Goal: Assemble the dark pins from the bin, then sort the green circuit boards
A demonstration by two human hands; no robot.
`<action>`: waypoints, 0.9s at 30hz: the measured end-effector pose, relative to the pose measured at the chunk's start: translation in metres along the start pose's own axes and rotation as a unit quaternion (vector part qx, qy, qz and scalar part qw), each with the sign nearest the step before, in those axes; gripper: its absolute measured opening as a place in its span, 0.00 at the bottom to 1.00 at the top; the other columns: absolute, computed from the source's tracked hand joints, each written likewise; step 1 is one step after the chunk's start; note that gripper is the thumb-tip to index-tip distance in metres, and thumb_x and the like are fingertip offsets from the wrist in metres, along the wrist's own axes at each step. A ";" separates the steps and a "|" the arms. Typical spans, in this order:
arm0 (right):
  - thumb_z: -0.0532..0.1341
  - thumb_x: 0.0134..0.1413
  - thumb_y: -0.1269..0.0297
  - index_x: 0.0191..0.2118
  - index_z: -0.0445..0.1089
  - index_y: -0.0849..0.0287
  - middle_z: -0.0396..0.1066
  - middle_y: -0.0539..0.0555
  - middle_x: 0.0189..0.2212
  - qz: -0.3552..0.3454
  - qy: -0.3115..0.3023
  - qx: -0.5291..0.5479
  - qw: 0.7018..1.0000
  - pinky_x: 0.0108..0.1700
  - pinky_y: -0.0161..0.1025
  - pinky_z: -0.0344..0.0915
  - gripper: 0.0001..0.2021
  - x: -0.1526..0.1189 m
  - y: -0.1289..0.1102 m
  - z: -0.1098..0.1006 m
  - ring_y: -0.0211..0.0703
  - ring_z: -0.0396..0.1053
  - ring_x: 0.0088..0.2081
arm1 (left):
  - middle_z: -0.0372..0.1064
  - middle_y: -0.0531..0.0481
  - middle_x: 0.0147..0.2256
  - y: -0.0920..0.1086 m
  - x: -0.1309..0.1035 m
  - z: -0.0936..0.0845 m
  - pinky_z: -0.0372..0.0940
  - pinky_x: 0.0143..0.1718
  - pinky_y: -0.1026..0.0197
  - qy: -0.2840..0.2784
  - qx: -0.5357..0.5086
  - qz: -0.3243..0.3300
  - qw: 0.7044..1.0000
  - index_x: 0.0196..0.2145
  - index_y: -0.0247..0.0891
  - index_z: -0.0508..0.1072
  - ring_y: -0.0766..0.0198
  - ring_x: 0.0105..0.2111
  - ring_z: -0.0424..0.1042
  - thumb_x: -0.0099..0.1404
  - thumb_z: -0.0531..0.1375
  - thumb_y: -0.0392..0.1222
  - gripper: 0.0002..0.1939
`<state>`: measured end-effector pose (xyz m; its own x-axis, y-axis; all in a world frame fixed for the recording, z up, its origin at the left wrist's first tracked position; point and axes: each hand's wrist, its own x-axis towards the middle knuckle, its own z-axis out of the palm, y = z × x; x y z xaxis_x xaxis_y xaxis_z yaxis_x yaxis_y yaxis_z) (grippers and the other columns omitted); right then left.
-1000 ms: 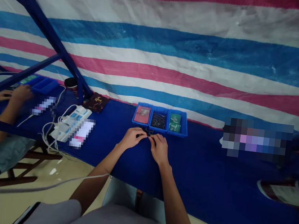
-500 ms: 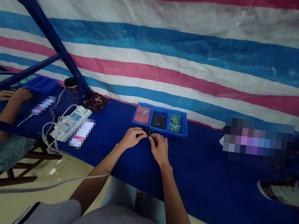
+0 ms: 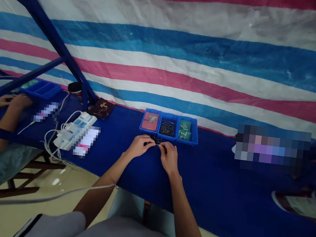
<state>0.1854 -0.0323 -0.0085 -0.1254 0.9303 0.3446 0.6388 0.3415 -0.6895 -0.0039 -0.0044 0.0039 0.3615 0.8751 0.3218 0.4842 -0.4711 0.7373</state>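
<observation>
My left hand (image 3: 139, 146) and my right hand (image 3: 169, 157) meet over the blue table, fingertips pinched close together. Between them is a small thin piece (image 3: 157, 145), gripped at both ends; its exact kind is too small to tell. Just beyond the fingertips lies a little pile of dark, thin pin-like pieces (image 3: 157, 138). Behind it stand three joined blue bins. The left bin holds a pink sheet (image 3: 149, 124) with a clear packet on it, the middle one many dark pin-like pieces (image 3: 167, 128), and the right one green and clear small parts (image 3: 184, 129).
To the left are a white power strip (image 3: 77, 128) with cables, a blurred-out phone (image 3: 86, 142) and a dark brown packet (image 3: 102, 108). A blue metal frame (image 3: 48, 30) separates a co-worker's hands (image 3: 22, 101) and blue tray (image 3: 43, 89). A pixelated object (image 3: 272, 150) lies right.
My right fingertips have shifted slightly, with a little more of the thin piece showing between the hands. The co-worker's hand at the left has moved a bit leftward.
</observation>
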 end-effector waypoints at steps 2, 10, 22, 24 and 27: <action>0.52 0.69 0.62 0.35 0.68 0.56 0.73 0.52 0.33 0.003 -0.004 -0.002 1.000 0.43 0.41 0.53 0.11 0.000 0.000 0.001 0.45 0.68 0.38 | 0.76 0.48 0.32 0.000 0.000 0.000 0.65 0.39 0.61 0.002 -0.001 0.000 1.000 0.35 0.38 0.80 0.63 0.32 0.72 0.68 0.60 0.44 0.10; 0.54 0.67 0.59 0.40 0.71 0.56 0.73 0.52 0.34 0.016 0.003 0.016 1.000 0.43 0.42 0.55 0.11 0.000 0.000 -0.001 0.44 0.68 0.35 | 0.75 0.48 0.31 -0.003 0.000 0.001 0.64 0.37 0.62 0.008 0.007 -0.002 1.000 0.35 0.38 0.80 0.64 0.31 0.71 0.68 0.60 0.44 0.10; 0.54 0.67 0.60 0.37 0.72 0.56 0.74 0.53 0.35 0.016 0.001 0.023 1.000 0.44 0.43 0.56 0.11 0.000 -0.001 -0.001 0.45 0.69 0.38 | 0.75 0.48 0.31 -0.001 0.000 0.000 0.64 0.37 0.62 0.004 0.005 -0.006 1.000 0.35 0.38 0.80 0.64 0.31 0.71 0.68 0.60 0.44 0.10; 0.53 0.68 0.60 0.36 0.72 0.56 0.74 0.54 0.35 0.015 -0.003 0.018 1.000 0.44 0.43 0.56 0.12 0.000 0.000 -0.001 0.46 0.69 0.39 | 0.75 0.48 0.31 -0.001 -0.001 0.001 0.64 0.37 0.62 0.005 0.004 -0.007 1.000 0.35 0.38 0.80 0.64 0.31 0.71 0.68 0.60 0.44 0.10; 0.51 0.69 0.59 0.36 0.71 0.57 0.73 0.54 0.34 0.012 -0.007 0.007 1.000 0.44 0.42 0.55 0.14 0.000 0.000 -0.001 0.46 0.69 0.39 | 0.76 0.48 0.31 -0.002 -0.001 0.001 0.65 0.37 0.61 0.008 0.003 -0.009 1.000 0.35 0.38 0.80 0.64 0.31 0.71 0.68 0.60 0.44 0.10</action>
<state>0.1860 -0.0320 -0.0080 -0.1208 0.9398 0.3197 0.6316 0.3212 -0.7056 -0.0041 -0.0040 0.0011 0.3400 0.8849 0.3184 0.4950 -0.4563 0.7395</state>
